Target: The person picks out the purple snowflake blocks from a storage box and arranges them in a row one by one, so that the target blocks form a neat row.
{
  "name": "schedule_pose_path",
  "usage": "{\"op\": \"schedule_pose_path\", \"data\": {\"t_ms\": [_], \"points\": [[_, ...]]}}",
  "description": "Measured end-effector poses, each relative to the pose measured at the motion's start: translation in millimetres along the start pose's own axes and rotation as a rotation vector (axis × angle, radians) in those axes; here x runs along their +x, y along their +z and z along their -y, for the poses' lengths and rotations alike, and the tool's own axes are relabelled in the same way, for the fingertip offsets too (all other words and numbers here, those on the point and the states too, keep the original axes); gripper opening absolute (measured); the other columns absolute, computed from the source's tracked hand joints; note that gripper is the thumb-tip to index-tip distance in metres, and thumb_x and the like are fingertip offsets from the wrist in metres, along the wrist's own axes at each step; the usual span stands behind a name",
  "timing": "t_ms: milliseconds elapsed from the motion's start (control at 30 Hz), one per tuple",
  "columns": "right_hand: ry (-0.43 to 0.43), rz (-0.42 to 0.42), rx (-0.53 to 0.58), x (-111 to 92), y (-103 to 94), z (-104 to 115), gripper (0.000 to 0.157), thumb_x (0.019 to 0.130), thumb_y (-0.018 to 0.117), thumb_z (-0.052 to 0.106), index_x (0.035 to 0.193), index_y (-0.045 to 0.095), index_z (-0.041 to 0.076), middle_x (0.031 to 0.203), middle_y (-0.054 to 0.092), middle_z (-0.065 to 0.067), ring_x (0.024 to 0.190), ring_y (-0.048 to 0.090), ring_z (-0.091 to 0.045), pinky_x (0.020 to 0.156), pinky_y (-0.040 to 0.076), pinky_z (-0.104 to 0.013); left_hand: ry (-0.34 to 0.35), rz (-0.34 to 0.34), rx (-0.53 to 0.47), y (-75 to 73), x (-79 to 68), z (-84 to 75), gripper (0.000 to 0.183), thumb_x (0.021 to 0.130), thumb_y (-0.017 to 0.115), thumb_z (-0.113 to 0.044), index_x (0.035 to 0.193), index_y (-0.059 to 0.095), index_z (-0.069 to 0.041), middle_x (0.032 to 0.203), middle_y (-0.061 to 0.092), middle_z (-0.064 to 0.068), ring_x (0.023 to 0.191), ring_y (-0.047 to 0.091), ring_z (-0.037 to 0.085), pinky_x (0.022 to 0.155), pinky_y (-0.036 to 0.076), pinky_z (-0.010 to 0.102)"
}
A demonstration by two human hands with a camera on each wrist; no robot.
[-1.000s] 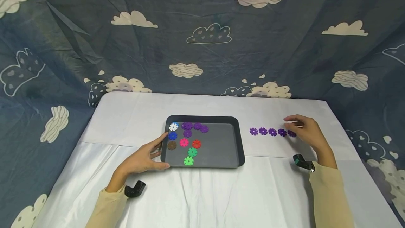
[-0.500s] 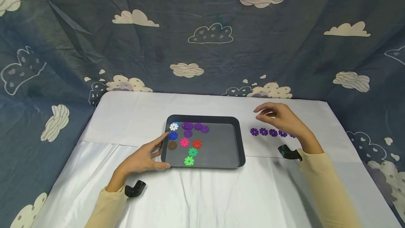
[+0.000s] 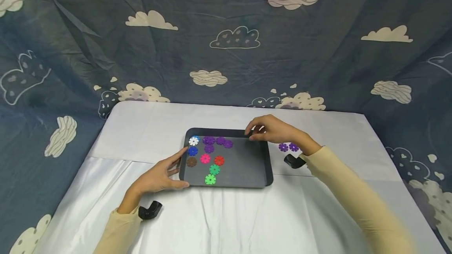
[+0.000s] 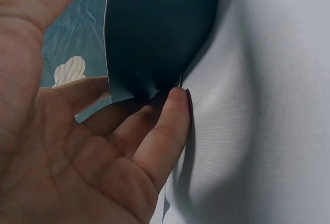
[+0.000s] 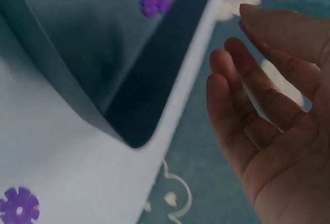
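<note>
A dark grey tray (image 3: 243, 167) lies on the white-covered table. My left hand (image 3: 159, 177) holds its left side, thumb by the front corner and fingers against the wall; in the left wrist view the fingertips (image 4: 178, 98) press at the tray's lower edge. Over the tray's far right corner hovers my right hand (image 3: 273, 128), fingers loosely bent and nothing between them in the right wrist view. Several purple snowflake discs (image 3: 209, 149) lie at the tray's back. Right of the tray, purple discs (image 3: 283, 147) sit on the table, the rest of their row hidden behind the right arm.
Also in the tray are a white disc (image 3: 194, 140), a blue disc (image 3: 192, 151), a brown disc (image 3: 192, 162), a pink disc (image 3: 205, 158), a red disc (image 3: 219, 160) and two green discs (image 3: 210, 179). A cloud-patterned curtain (image 3: 226, 69) hangs behind the table.
My right hand has left the right end of the purple row and moved leftward to the tray's far right corner. The left hand and the tray have stayed in place.
</note>
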State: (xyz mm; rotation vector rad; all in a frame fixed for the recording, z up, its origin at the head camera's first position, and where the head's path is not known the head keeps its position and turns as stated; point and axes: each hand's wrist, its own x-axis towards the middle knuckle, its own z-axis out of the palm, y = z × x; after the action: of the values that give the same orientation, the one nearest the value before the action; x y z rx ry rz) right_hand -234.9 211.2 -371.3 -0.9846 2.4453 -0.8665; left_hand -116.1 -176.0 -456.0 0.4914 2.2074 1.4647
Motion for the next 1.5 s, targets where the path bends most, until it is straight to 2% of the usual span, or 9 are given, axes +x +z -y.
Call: {"op": "schedule_pose_path", "data": {"t_ms": [267, 400, 500, 667, 900, 1133, 1300, 1500], "points": [[-0.026, 0.178, 0.002, 37.3, 18.1, 15.2, 0.022, 0.09, 0.073, 0.005, 0.112, 0.073, 0.005, 0.113, 0.071, -0.008, 0.092, 0.066, -0.015, 0.081, 0.059, -0.028, -0.003, -0.005, 0.002, 1.1, -0.2, 1.9, 0.113, 0.078, 0.088, -0.024, 0.163, 0.014, -0.018, 0.166, 0.014, 0.021, 0.151, 0.023, 0.038, 0.117, 0.039, 0.044], [0.002, 0.207, -0.06, 48.5, 25.6, 18.6, 0.023, 0.091, 0.072, 0.006, 0.114, 0.073, 0.005, 0.114, 0.072, -0.008, 0.088, 0.066, -0.013, 0.076, 0.056, -0.025, -0.007, -0.004, 0.004, 2.0, 0.3, 2.3, 0.113, 0.078, 0.088, -0.026, 0.163, 0.014, -0.02, 0.166, 0.014, 0.02, 0.151, 0.023, 0.037, 0.117, 0.04, 0.043], [0.035, 0.211, -0.103, 53.9, 30.6, 16.6, 0.023, 0.091, 0.072, 0.005, 0.114, 0.073, 0.005, 0.116, 0.072, -0.009, 0.09, 0.068, -0.014, 0.079, 0.057, -0.027, -0.012, -0.007, 0.008, 2.0, 0.8, 1.5, 0.113, 0.078, 0.088, -0.027, 0.163, 0.014, -0.02, 0.166, 0.014, 0.02, 0.151, 0.023, 0.037, 0.117, 0.04, 0.043], [0.086, 0.219, -0.119, 59.5, 39.4, 10.2, 0.025, 0.09, 0.073, 0.006, 0.115, 0.073, 0.006, 0.121, 0.071, -0.01, 0.098, 0.07, -0.016, 0.088, 0.059, -0.03, -0.024, -0.007, 0.012, 1.8, 1.0, -0.2, 0.112, 0.078, 0.088, -0.027, 0.163, 0.014, -0.021, 0.166, 0.014, 0.02, 0.151, 0.023, 0.037, 0.117, 0.04, 0.044], [0.096, 0.221, -0.197, 63.4, 47.7, 6.8, 0.023, 0.09, 0.074, 0.009, 0.113, 0.075, 0.008, 0.112, 0.074, -0.007, 0.093, 0.067, -0.014, 0.087, 0.058, -0.029, -0.021, 0.003, -0.001, 3.2, 1.2, -1.2, 0.113, 0.078, 0.088, -0.027, 0.163, 0.014, -0.019, 0.166, 0.015, 0.02, 0.152, 0.023, 0.036, 0.118, 0.039, 0.043], [0.095, 0.209, -0.26, 60.5, 50.4, 9.7, 0.022, 0.088, 0.076, 0.008, 0.109, 0.077, 0.009, 0.114, 0.075, -0.005, 0.108, 0.068, -0.02, 0.098, 0.057, -0.036, -0.03, -0.002, -0.007, 3.0, 1.0, -1.5, 0.114, 0.077, 0.089, -0.027, 0.163, 0.013, -0.019, 0.166, 0.015, 0.02, 0.151, 0.023, 0.037, 0.118, 0.039, 0.044], [0.038, 0.203, -0.248, 59.7, 54.4, 12.3, 0.02, 0.083, 0.08, 0.007, 0.102, 0.078, 0.01, 0.107, 0.076, -0.003, 0.102, 0.069, -0.017, 0.093, 0.059, -0.032, -0.031, -0.003, -0.007, 2.7, 0.5, -1.5, 0.114, 0.077, 0.089, -0.027, 0.163, 0.013, -0.019, 0.166, 0.015, 0.02, 0.151, 0.024, 0.037, 0.118, 0.039, 0.044], [0.026, 0.28, -0.204, 62.7, 59.9, 16.0, 0.022, 0.078, 0.081, -0.001, 0.096, 0.075, 0.009, 0.102, 0.071, -0.004, 0.092, 0.068, -0.016, 0.081, 0.058, -0.023, -0.028, -0.004, 0.012, 2.4, 0.6, -1.5, 0.114, 0.077, 0.089, -0.027, 0.163, 0.014, -0.019, 0.166, 0.015, 0.02, 0.151, 0.024, 0.036, 0.117, 0.04, 0.042]]}}
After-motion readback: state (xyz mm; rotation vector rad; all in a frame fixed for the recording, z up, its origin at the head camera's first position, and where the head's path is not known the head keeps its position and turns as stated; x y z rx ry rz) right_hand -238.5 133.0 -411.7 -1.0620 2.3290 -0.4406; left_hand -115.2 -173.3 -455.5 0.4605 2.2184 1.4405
